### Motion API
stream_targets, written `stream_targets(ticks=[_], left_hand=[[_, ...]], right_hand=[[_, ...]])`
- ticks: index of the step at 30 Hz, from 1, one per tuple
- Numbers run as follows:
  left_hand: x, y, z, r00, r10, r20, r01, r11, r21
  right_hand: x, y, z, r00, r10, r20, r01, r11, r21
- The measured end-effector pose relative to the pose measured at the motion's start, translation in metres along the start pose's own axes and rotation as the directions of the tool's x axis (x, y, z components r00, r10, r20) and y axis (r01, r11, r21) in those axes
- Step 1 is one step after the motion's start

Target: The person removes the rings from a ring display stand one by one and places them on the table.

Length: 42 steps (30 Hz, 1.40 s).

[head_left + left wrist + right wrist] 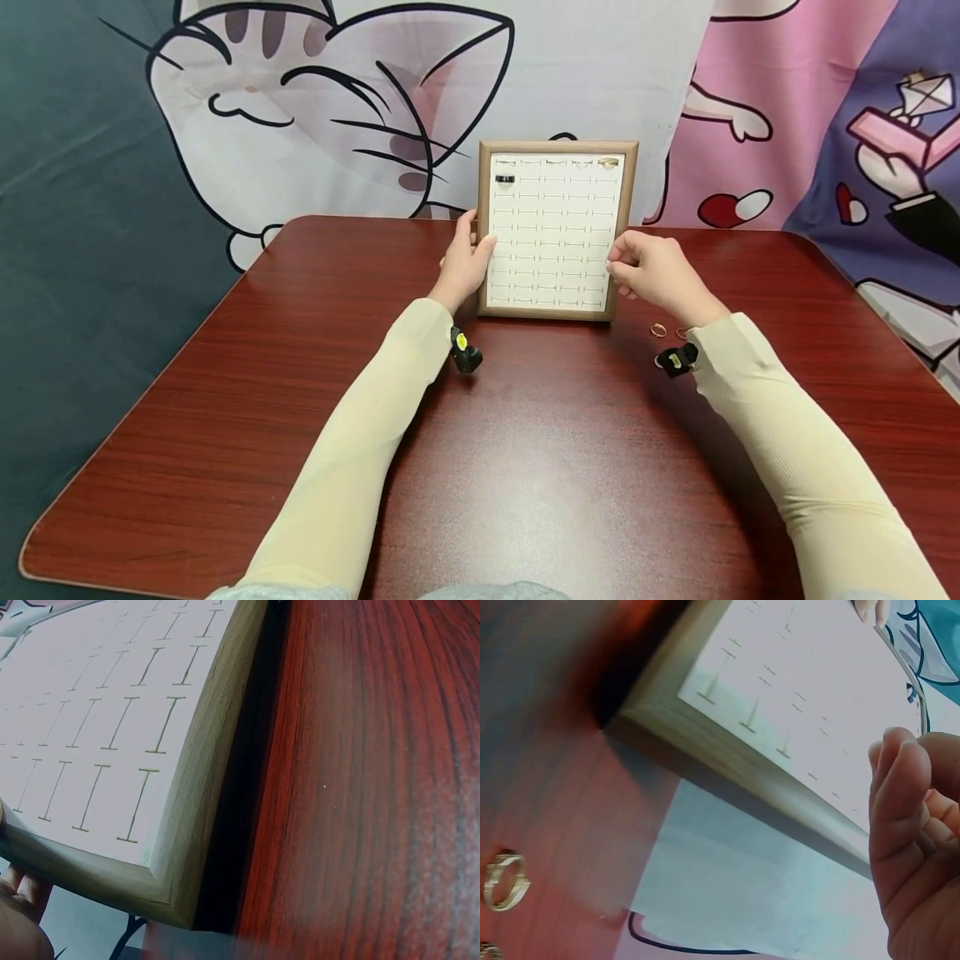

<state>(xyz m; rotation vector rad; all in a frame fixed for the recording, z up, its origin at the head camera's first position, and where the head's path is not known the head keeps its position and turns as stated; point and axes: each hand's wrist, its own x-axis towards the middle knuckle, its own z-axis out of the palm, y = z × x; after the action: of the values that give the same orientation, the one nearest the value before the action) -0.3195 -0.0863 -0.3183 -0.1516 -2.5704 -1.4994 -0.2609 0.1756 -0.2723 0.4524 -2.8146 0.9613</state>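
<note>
A wooden-framed ring display board with a white slotted face stands upright on the table. My left hand grips its left edge, thumb at the front and fingers behind. At the board's right edge is my right hand, its thumb and forefinger tips together; whether anything small lies between them is hidden. A black ring sits in the second row at the left. Several rings fill the top row, including a gold ring at the right end. In the right wrist view, a gold ring stands on the table.
Further rings lie on the dark red wooden table beside and beneath my right wrist, partly covered by it. Behind the board hangs a cloth printed with a cartoon cat. Black wrist cameras hang from both sleeves.
</note>
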Motion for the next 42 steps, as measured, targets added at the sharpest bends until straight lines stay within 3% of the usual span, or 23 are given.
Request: stream_targets(ticks=[9, 21, 42], left_hand=[[0.0, 0.0, 0.0, 1.0, 0.002, 0.005, -0.002, 1.0, -0.002], [0.0, -0.001, 0.001, 1.0, 0.001, 0.005, -0.001, 1.0, -0.002], [0.0, -0.002, 0.001, 1.0, -0.001, 0.006, 0.001, 0.999, -0.033]], right_hand=[[0.02, -0.015, -0.007, 0.999, -0.034, -0.033, 0.034, 0.999, -0.015], [0.047, -0.031, -0.008, 0.998, -0.017, -0.068, 0.014, 0.999, -0.041], [0.074, -0.043, -0.018, 0.987, -0.001, -0.159, -0.004, 0.999, -0.033]])
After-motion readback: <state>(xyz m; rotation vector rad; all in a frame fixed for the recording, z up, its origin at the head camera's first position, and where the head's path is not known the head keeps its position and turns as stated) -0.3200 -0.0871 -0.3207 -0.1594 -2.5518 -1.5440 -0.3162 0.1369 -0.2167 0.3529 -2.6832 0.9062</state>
